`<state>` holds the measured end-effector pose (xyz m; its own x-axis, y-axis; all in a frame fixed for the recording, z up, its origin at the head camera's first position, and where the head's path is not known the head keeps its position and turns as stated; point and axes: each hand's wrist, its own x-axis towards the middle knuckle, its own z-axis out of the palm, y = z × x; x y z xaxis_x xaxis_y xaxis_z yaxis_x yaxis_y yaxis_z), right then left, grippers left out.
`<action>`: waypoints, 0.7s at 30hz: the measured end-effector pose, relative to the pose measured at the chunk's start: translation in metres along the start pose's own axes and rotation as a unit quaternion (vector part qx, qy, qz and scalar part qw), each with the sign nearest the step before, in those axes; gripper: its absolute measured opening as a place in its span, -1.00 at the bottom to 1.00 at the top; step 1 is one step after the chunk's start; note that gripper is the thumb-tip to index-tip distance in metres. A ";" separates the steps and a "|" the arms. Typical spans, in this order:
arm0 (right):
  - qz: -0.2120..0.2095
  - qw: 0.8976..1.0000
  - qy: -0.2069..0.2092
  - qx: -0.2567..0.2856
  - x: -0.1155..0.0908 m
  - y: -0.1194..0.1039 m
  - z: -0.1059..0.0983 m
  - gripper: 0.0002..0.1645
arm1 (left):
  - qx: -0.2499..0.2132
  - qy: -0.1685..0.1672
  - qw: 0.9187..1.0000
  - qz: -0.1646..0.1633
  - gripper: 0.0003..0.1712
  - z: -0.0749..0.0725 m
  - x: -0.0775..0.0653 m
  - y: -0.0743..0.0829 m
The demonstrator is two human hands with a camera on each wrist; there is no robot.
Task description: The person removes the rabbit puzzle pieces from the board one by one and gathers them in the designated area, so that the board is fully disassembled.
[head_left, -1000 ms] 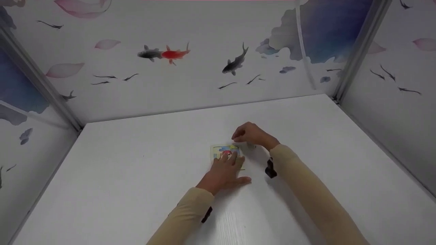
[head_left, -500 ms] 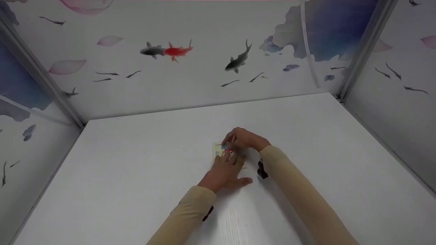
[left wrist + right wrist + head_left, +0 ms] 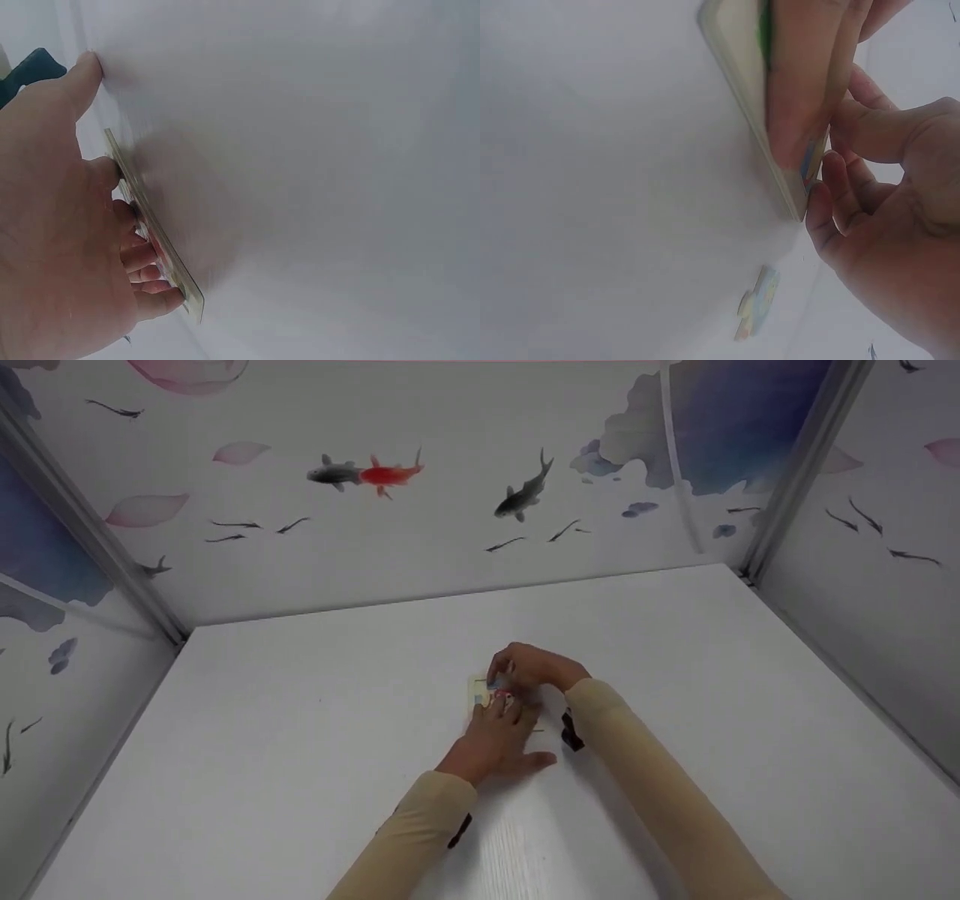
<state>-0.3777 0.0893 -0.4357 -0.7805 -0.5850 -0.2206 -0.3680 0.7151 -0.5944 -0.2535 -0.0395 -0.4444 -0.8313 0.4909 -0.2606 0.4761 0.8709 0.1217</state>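
A small square jigsaw puzzle (image 3: 474, 688) with a pale frame and a coloured picture lies on the white table. My left hand (image 3: 493, 741) rests across its lower part, fingers spread and thumb out to the side. From the left wrist view, its fingertips press along the thin puzzle board (image 3: 166, 241). My right hand (image 3: 531, 666) bends over the upper part, fingers curled down with their tips at the picture. In the right wrist view, its thumb and fingers (image 3: 826, 217) are close to the board's edge; I cannot tell whether they pinch a piece.
One loose puzzle piece (image 3: 759, 304) lies on the table beside the board in the right wrist view. White walls (image 3: 420, 547) printed with fish and petals stand at the table's back and sides.
My right hand has come in from the puzzle's top right corner, left and slightly down over its upper part, covering more of the picture. My left hand has stayed put on the puzzle.
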 end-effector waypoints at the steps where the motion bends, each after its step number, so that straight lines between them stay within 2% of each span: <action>1: -0.004 1.000 -0.001 0.001 0.000 0.000 0.000 -0.52 | -0.002 -0.003 1.000 -0.001 -0.02 -0.001 0.000 0.000; 8: -0.008 1.000 -0.004 -0.003 0.000 -0.001 -0.002 -0.54 | -0.020 -0.010 1.000 -0.005 -0.03 -0.004 -0.001 0.001; 15: -0.007 1.000 -0.002 0.010 -0.001 -0.001 -0.002 -0.64 | -0.026 -0.012 1.000 -0.009 -0.02 -0.005 -0.001 0.001; 21: 0.005 1.000 0.002 0.031 -0.003 -0.004 -0.001 -0.55 | -0.035 -0.019 0.999 -0.012 -0.02 -0.004 -0.001 0.001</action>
<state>-0.3742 0.0881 -0.4319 -0.7863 -0.5763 -0.2227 -0.3285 0.6953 -0.6392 -0.2534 -0.0392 -0.4398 -0.8298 0.4705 -0.3000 0.4345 0.8821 0.1818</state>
